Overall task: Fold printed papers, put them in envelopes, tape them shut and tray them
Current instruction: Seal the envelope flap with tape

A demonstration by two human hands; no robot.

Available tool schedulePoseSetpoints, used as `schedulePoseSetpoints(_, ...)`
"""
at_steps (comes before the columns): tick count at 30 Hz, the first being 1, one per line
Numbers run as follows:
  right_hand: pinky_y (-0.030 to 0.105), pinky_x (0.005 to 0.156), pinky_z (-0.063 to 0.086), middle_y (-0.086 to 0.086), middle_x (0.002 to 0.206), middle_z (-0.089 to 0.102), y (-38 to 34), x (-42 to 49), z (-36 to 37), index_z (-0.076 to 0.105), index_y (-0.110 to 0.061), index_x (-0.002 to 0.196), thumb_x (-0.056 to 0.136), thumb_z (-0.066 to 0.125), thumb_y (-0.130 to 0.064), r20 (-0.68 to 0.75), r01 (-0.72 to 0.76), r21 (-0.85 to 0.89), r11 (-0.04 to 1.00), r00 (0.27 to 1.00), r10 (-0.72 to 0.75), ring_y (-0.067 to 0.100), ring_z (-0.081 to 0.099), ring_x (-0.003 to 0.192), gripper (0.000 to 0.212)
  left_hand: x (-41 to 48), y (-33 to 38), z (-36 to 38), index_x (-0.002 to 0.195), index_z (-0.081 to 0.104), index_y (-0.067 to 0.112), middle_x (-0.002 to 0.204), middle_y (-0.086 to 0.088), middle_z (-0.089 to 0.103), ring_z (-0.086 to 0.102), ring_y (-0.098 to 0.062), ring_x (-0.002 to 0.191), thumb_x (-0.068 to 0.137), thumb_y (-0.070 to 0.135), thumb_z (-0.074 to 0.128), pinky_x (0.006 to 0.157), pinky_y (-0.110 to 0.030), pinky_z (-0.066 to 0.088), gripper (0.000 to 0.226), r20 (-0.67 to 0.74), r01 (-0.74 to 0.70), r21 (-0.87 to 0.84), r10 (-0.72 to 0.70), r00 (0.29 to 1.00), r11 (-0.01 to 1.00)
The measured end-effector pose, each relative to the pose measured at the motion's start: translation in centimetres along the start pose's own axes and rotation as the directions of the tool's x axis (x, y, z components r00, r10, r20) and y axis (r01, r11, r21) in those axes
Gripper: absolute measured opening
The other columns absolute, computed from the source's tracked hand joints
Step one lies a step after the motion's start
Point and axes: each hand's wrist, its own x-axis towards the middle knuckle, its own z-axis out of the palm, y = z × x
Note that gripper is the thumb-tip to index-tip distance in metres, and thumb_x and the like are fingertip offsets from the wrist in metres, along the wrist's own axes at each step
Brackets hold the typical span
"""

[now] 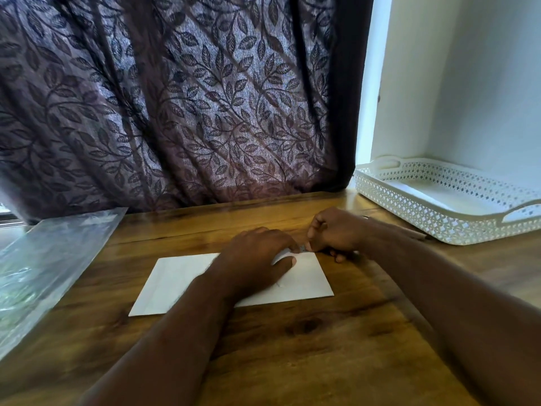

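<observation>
Fingers [288, 244] of left hand [257, 259] pinning white paper envelope [175, 282] mid-frame, right hand [333, 232] pinching its top edge, seemingly for taping.

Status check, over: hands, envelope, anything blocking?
Left hand pressing flat white paper envelope. Right hand curled at its far edge, grip unclear. White lattice plastic tray at right, apart.

envelope [175, 282] on table [292, 347] before me | my left hand [257, 259] on its right half | my right hand [336, 230] at its far right corner | tray [439, 227] far right | plastic sheet [52, 259] at left | curtain [175, 98] behind table
</observation>
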Motion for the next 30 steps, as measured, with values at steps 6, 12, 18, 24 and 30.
schedulePoseSetpoints(6, 0.026, 0.044, 0.045, 0.012, 0.076, 0.061, 0.1, -0.1, -0.2, 0.066, -0.014, 0.105, 0.086, 0.074, -0.006, 0.067, 0.122, -0.048, 0.991, 0.991, -0.118, 0.015, 0.050, 0.055, 0.022, 0.1, -0.3, 0.3, 0.126, 0.058, 0.038, 0.127, 0.012, 0.055, 0.050, -0.012, 0.116, 0.097, 0.058, 0.040, 0.094, -0.038, 0.045, 0.040, -0.028, 0.113, 0.032, -0.112, 0.993, 0.993)
schedulePoseSetpoints(12, 0.028, 0.049, 0.051, 0.016, 0.093, 0.071, 0.2, 0.3, 0.3, 0.068, -0.018, 0.102, 0.085, 0.077, -0.010, 0.024, 0.171, -0.125, 0.977, 0.985, -0.170, 0.018, 0.059, 0.067, 0.021, 0.2, -0.2, 0.5, 0.103, 0.053, 0.037, 0.106, 0.013, 0.052, 0.049, -0.012, 0.102, 0.093, 0.066, 0.043, 0.090, -0.040, 0.037, 0.033, -0.059, 0.216, 0.039, -0.213, 0.975, 0.976)
schedulePoseSetpoints(18, 0.031, 0.054, 0.051, 0.016, 0.087, 0.067, 0.7, 0.0, -0.3, 0.068, -0.015, 0.105, 0.085, 0.076, -0.009, 0.057, 0.197, -0.080, 0.977, 0.980, -0.193, 0.017, 0.057, 0.064, 0.022, 0.2, -0.2, 0.4, 0.102, 0.049, 0.034, 0.100, 0.012, 0.046, 0.043, -0.011, 0.094, 0.085, 0.079, 0.041, 0.083, -0.037, 0.041, 0.049, 0.002, 0.236, -0.017, -0.236, 0.972, 0.972)
schedulePoseSetpoints(24, 0.027, 0.058, 0.053, 0.002, 0.098, 0.063, -0.4, -1.0, -0.6, 0.065, -0.020, 0.116, 0.072, 0.088, -0.039, 0.129, 0.245, -0.239, 0.940, 0.967, -0.219, 0.013, 0.060, 0.079, 0.053, 0.0, -0.2, 0.5, 0.093, 0.048, 0.032, 0.099, 0.012, 0.048, 0.045, -0.012, 0.097, 0.076, 0.091, 0.035, 0.090, -0.041, 0.038, 0.062, -0.035, 0.274, 0.035, -0.273, 0.961, 0.961)
schedulePoseSetpoints(30, 0.024, 0.054, 0.048, -0.001, 0.100, 0.060, -0.8, -1.3, -0.4, 0.062, -0.018, 0.118, 0.073, 0.088, -0.038, 0.123, 0.228, -0.250, 0.941, 0.971, -0.203, 0.011, 0.057, 0.081, 0.056, 0.2, 0.0, 0.1, 0.109, 0.052, 0.032, 0.106, 0.011, 0.052, 0.050, -0.012, 0.097, 0.080, 0.085, 0.039, 0.087, -0.038, 0.045, 0.062, -0.005, 0.243, 0.014, -0.243, 0.970, 0.970)
